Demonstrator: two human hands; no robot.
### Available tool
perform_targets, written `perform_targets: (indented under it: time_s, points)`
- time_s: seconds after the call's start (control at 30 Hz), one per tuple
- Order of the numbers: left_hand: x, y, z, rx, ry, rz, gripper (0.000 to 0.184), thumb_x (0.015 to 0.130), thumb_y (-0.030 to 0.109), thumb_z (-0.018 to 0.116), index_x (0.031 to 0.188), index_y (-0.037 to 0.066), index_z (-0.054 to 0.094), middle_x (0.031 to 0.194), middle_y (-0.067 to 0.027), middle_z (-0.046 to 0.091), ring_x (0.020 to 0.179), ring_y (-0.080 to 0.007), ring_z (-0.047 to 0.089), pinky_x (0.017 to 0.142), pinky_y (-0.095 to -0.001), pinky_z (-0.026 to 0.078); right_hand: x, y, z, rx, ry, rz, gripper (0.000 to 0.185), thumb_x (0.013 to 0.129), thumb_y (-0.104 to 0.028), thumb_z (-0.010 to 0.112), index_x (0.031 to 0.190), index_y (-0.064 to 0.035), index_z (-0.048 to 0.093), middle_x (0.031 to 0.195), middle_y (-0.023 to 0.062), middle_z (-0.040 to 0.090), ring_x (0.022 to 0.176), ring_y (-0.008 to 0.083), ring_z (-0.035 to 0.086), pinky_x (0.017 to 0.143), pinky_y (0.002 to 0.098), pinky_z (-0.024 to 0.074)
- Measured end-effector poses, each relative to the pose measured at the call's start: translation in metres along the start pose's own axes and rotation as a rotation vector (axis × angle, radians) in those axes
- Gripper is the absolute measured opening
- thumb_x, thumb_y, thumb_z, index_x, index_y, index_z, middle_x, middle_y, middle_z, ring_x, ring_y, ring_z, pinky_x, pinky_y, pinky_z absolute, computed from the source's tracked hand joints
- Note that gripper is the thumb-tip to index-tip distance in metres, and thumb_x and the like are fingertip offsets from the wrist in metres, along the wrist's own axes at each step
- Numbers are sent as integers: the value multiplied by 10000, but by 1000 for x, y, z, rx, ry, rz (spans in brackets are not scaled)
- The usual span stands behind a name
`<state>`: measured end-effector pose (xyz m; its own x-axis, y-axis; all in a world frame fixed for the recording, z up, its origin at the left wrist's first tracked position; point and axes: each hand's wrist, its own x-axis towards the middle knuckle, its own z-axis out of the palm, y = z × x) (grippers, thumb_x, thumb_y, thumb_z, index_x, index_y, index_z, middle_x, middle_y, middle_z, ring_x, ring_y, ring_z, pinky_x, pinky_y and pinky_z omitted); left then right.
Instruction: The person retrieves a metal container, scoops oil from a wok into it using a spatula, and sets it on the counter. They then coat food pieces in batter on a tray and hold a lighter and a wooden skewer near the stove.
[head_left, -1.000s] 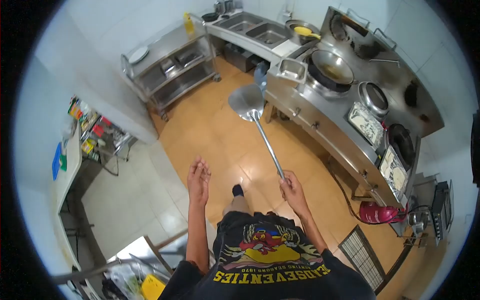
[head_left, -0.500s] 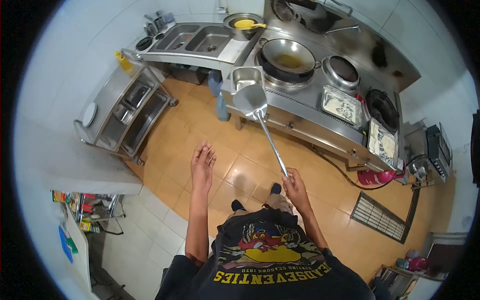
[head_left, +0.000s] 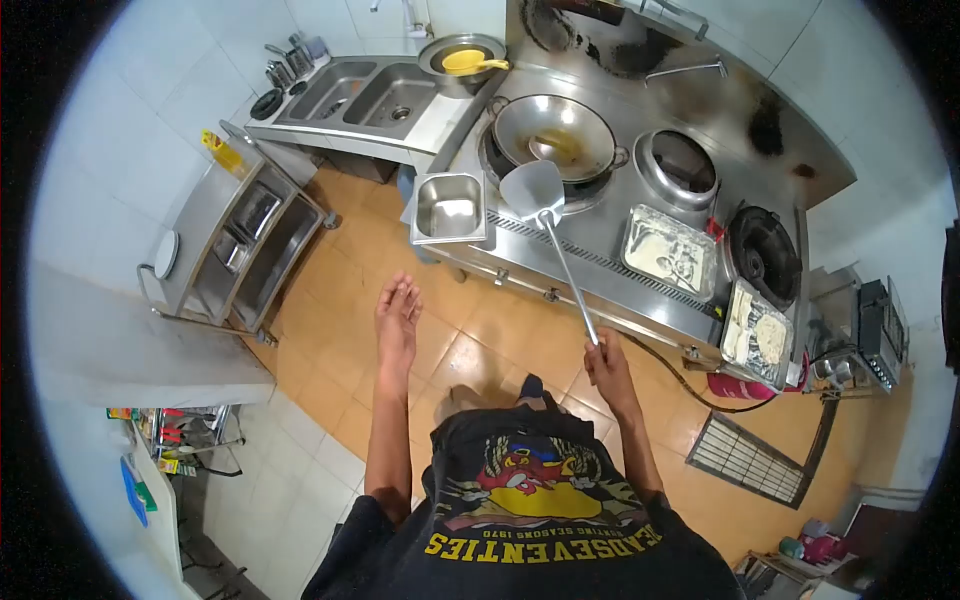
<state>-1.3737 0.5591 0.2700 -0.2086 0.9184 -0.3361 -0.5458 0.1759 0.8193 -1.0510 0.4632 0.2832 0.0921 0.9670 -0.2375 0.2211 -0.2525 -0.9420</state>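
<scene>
I stand in a commercial-type kitchen. Indicators: stainless-steel wok range (head_left: 635, 308) with seated wok (head_left: 560, 122), blackened metal splashback (head_left: 690, 105), double-basin sink (head_left: 362, 93), wheeled steel trolley (head_left: 200, 215), floor grate (head_left: 748, 457), and my long-handled wok spatula (head_left: 534, 190).

The left hand (head_left: 400, 310), loosely curled, pointed to twelve o'clock; the right hand (head_left: 608, 366), closed in a grip, angled towards eleven

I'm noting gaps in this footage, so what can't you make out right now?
All in the head view:
- Handle end of the spatula: hidden by the right hand.
- Part of the near rim of the wok: covered by the spatula's blade.
- Any lettering on the small packets: too small.
- Upper part of the shirt: cut off by the bottom edge.
</scene>
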Motion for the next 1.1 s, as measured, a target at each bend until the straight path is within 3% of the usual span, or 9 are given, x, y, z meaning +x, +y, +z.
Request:
perform_targets:
  time_s: [0.23, 0.37, 0.57, 0.7, 0.73, 0.77, 0.87, 0.97, 1.1]
  points:
    - [58, -16, 5, 233, 84, -15, 445, 908, 246, 551, 1322, 144, 424, 1296, -18, 447, 1091, -141, 481, 918, -302, 385, 55, 0, -44, -294, 246, -89, 248, 937, -198, 509, 1108, -28, 452, 712, 91, 482, 634, 186, 460, 597, 315, 411]
    - [93, -15, 10, 305, 107, -36, 459, 931, 230, 514, 1354, 112, 380, 1307, -57, 436, 1140, -170, 457, 908, -330, 393, 85, -25, -67, -426, 403, -105, 219, 912, -193, 540, 1041, -17, 526, 642, 86, 501, 590, 166, 453, 557, 320, 394]
    - [146, -13, 1, 351, 33, -43, 428, 932, 225, 500, 1335, 100, 428, 1296, -51, 458, 1136, -163, 460, 936, -319, 376, 134, -50, -74, -499, 424, 7, 204, 901, -179, 547, 1013, -8, 557, 628, 58, 513, 581, 126, 448, 538, 293, 366]
    - [173, -23, -11, 493, -24, -30, 404, 929, 226, 517, 1297, 67, 468, 1179, -46, 531, 1016, -129, 498, 851, -294, 417, 162, -43, -70, -593, 477, -27, 221, 893, -185, 552, 1022, -7, 571, 577, 81, 506, 523, 152, 456, 509, 312, 364]
    - [180, -29, -15, 512, -51, -6, 399, 925, 221, 525, 1285, 58, 475, 1141, -48, 546, 948, -118, 514, 799, -286, 438, 165, -57, -67, -644, 451, 60, 220, 871, -164, 562, 1020, -5, 585, 672, 160, 604, 616, 268, 597, 588, 365, 445]
    - [186, -35, -19, 530, -78, 20, 393, 921, 216, 534, 1272, 48, 481, 1103, -51, 562, 879, -107, 529, 747, -279, 459, 170, -64, -65, -656, 449, 82, 218, 869, -167, 565, 1027, -18, 587, 674, 162, 605, 620, 277, 599, 591, 374, 446]
    - [182, -22, -8, 716, -122, -158, 371, 916, 216, 543, 1246, 54, 496, 1057, -59, 562, 731, -88, 532, 621, -255, 473, 182, -77, -65, -716, 441, 146, 216, 864, -177, 574, 1046, -64, 595, 685, 167, 612, 641, 305, 606, 603, 400, 450]
    - [178, -22, 3, 660, -139, 4, 359, 912, 220, 549, 1231, 65, 496, 1023, -57, 563, 655, -76, 518, 533, -246, 461, 198, -84, -76, -796, 417, 169, 218, 857, -190, 586, 1061, -117, 603, 706, 168, 624, 686, 333, 617, 625, 424, 458]
    - [187, -32, 0, 673, -166, -25, 424, 912, 185, 525, 1302, 81, 393, 1100, -72, 538, 740, -112, 554, 578, -278, 516, 228, -96, -101, -910, 349, 46, 231, 839, -194, 598, 1058, -124, 614, 815, 188, 644, 797, 368, 618, 705, 454, 471]
